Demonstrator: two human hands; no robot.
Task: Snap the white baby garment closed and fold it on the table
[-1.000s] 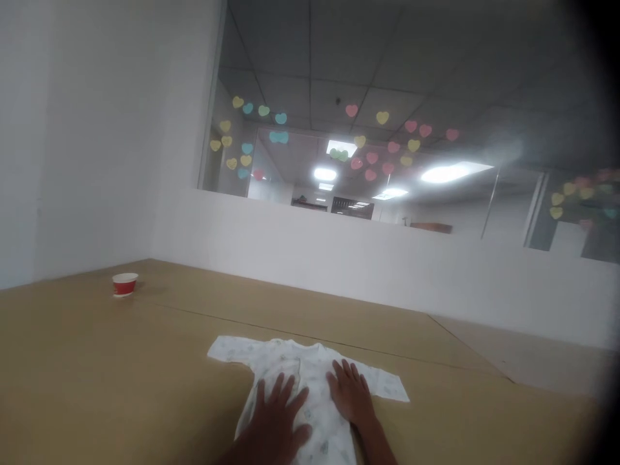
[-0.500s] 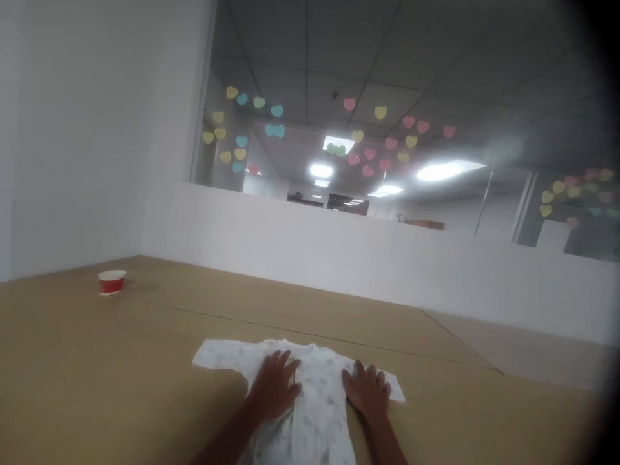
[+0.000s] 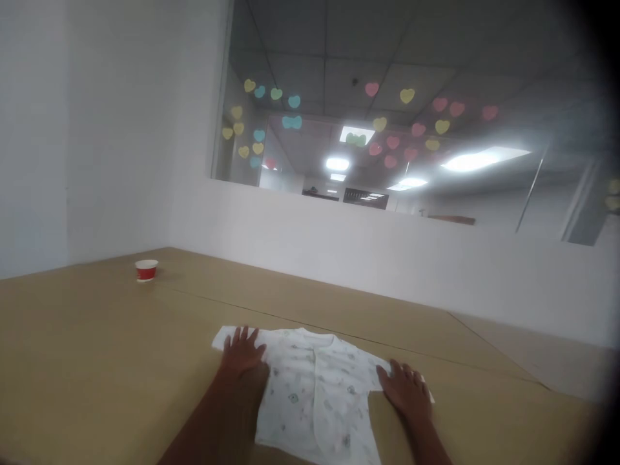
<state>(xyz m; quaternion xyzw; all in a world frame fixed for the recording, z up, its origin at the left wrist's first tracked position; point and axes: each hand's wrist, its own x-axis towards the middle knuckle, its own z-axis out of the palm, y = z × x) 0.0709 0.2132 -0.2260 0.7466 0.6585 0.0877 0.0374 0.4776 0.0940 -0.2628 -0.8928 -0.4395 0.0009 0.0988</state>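
Observation:
A small white baby shirt [image 3: 314,387] with a faint printed pattern lies spread on the brown table, its neckline away from me and both sleeves stretched sideways. My left hand [image 3: 242,352] rests flat on the left sleeve, fingers spread. On the right sleeve lies my right hand [image 3: 407,387], palm down with the fingers extended; the sleeve's end shows just beyond it. The shirt's lower right part runs out of the bottom of the view.
A red and white paper cup [image 3: 146,271] stands at the table's far left. Seams cross the brown tabletop [image 3: 97,349]. Behind it rises a white wall [image 3: 290,226] with a window bearing colourful heart-shaped stickers [image 3: 392,142].
My left hand has moved from the shirt's chest out onto the left sleeve. My right hand still lies on the right sleeve. The camera view has turned slightly left.

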